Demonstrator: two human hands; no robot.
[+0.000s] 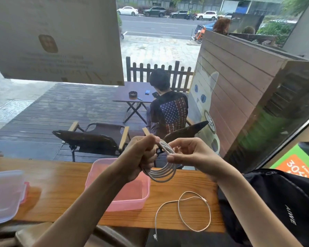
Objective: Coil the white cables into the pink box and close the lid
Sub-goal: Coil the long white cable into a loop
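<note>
A white cable wound into several loops [163,172] hangs in the air above the right end of the open pink box [132,199]. My left hand [141,155] is closed around the coil's left side. My right hand [191,154] pinches the coil's upper right part between thumb and fingers. A second, thinner white cable [194,211] lies in one loose loop on the wooden counter to the right of the box, its plug end dangling over the near edge. The translucent lid [4,195] with pink clasps lies at the far left of the counter.
The wooden counter [61,177] runs along a window. A black backpack [282,204] rests at the right end, close to the loose cable. Outside the glass are a folding chair, a small table and a seated person with their back turned.
</note>
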